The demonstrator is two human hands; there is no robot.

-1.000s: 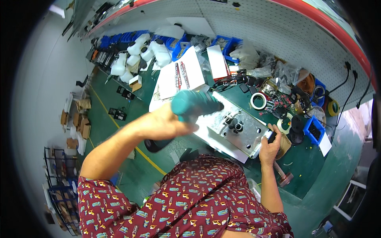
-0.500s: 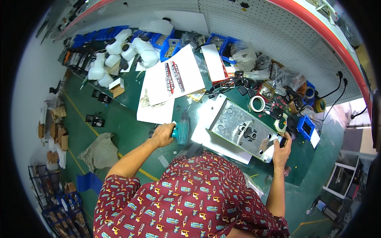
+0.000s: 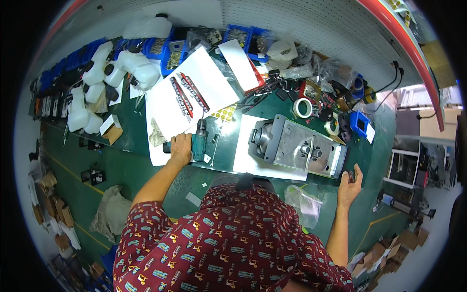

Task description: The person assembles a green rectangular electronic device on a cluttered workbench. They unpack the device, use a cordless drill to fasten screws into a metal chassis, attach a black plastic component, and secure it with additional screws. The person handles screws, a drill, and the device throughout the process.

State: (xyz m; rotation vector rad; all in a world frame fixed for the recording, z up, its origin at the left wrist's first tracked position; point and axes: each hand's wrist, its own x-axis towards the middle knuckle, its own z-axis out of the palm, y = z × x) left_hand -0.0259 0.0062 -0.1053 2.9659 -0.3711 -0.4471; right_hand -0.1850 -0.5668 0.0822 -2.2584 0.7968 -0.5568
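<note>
My left hand (image 3: pixel 181 147) is closed round the handle of a teal cordless drill (image 3: pixel 198 142), which lies at the bench's front edge beside white sheets, its chuck pointing away from me. To the right, a long grey metal housing (image 3: pixel 292 148) rests partly on white paper. Two short round posts stand up from its top face, and a dark rounded part juts from its left end. My right hand (image 3: pixel 349 187) is off the housing, just in front of its right end. Its thumb and fingers are apart, with nothing visible between them.
Two red-and-black bit sets (image 3: pixel 189 95) lie on a white sheet (image 3: pixel 160 104). White plastic bottles (image 3: pixel 138 68) crowd the back left. Blue bins (image 3: pixel 174 57) of small parts line the back. Tape rolls (image 3: pixel 302 108), cables and a small blue box (image 3: pixel 360 123) sit at right.
The drill has come down onto the bench's front edge, my left hand still round it. My right hand has let go of the housing, which now lies flatter with its left end showing.
</note>
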